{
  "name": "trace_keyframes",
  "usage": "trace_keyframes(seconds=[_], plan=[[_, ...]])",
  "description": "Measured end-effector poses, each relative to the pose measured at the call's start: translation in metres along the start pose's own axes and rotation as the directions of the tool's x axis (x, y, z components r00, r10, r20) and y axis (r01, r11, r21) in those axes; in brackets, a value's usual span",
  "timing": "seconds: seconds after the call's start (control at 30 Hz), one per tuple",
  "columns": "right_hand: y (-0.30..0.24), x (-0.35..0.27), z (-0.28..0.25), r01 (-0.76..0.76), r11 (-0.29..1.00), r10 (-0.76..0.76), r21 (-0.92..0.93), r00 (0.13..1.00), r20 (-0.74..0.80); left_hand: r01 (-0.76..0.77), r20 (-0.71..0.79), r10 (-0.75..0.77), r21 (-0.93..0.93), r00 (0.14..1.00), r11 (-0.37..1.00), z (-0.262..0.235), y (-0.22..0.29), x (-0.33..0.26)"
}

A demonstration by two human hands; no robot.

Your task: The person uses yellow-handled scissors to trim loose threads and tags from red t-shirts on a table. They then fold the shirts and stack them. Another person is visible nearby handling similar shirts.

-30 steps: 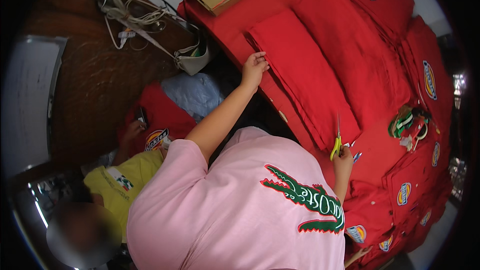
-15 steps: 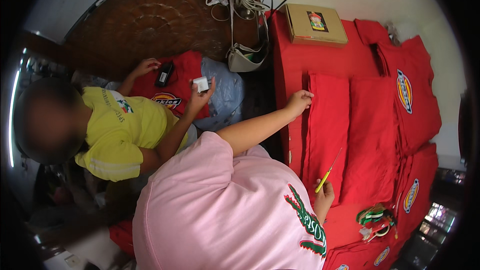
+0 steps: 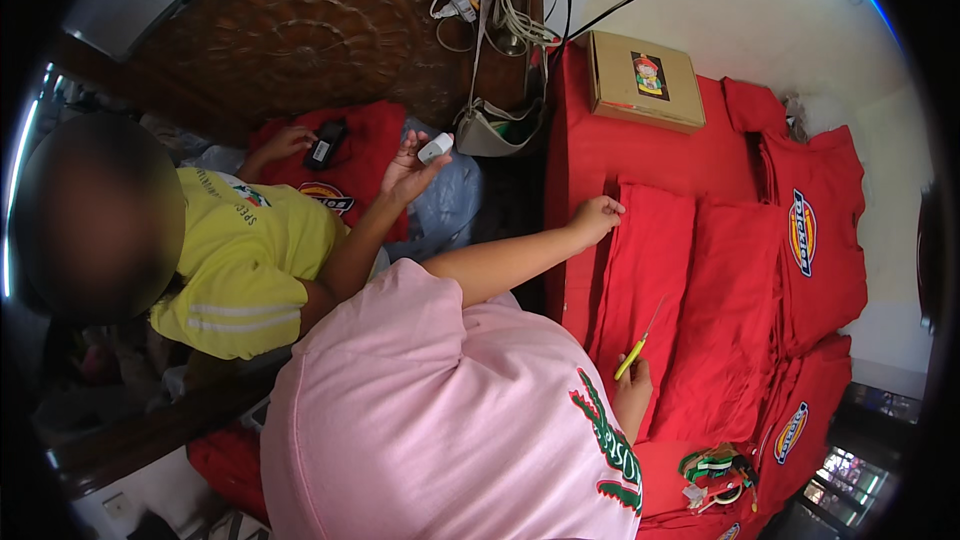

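Observation:
My left hand (image 3: 597, 220) is at the upper left edge of a folded red cloth (image 3: 650, 265), its thumb and fingers pinching that edge. My right hand (image 3: 632, 385) rests by the cloth's lower part, closed round a thin tool with a yellow handle (image 3: 631, 360). The tool's slender metal shaft points up and to the right, over the red fabric. Beside the first cloth lies a second long red piece (image 3: 728, 315). Part of my right hand's grip is hidden by my pink sleeve and body.
Red shirts (image 3: 815, 230) with oval badges lie at the right. A cardboard box (image 3: 648, 80) sits at the back, and tapes (image 3: 722, 475) lie near the front. On the left a person in a yellow shirt (image 3: 250, 260) holds a small white block (image 3: 436, 148). A grey bag (image 3: 500, 130) hangs behind.
The whole view has shifted slightly. The other person's hand has raised and turned the white block. My hands keep their hold on the cloth and the tool.

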State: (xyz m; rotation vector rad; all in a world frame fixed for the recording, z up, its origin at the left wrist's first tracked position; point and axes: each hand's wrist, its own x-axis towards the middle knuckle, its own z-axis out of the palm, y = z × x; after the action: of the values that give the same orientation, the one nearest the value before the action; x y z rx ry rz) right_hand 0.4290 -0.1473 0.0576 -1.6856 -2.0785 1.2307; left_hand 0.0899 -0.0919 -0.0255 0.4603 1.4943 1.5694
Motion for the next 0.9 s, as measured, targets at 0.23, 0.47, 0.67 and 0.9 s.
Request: trace_keyframes(seconds=[0.23,0.47,0.67,0.9], plan=[[-0.008,0.001,0.015,0.074,0.997,-0.075,-0.015,0.991,-0.113,0.037,0.107,-0.029,-0.077,0.994,0.996,-0.013,0.002,0.0],[-0.013,0.015,0.016,0.042,0.98,-0.064,-0.194,0.992,-0.111,0.045,0.148,-0.025,-0.131,0.989,0.99,-0.026,0.007,0.002],[-0.01,0.019,0.02,0.025,0.979,-0.052,-0.203,0.991,-0.127,-0.045,0.065,0.063,-0.248,0.996,0.968,-0.02,0.002,0.015],[0.031,0.026,0.03,0.066,0.976,-0.023,0.207,0.979,-0.204,-0.085,0.052,0.095,-0.159,0.994,0.984,-0.012,0.007,0.024]])
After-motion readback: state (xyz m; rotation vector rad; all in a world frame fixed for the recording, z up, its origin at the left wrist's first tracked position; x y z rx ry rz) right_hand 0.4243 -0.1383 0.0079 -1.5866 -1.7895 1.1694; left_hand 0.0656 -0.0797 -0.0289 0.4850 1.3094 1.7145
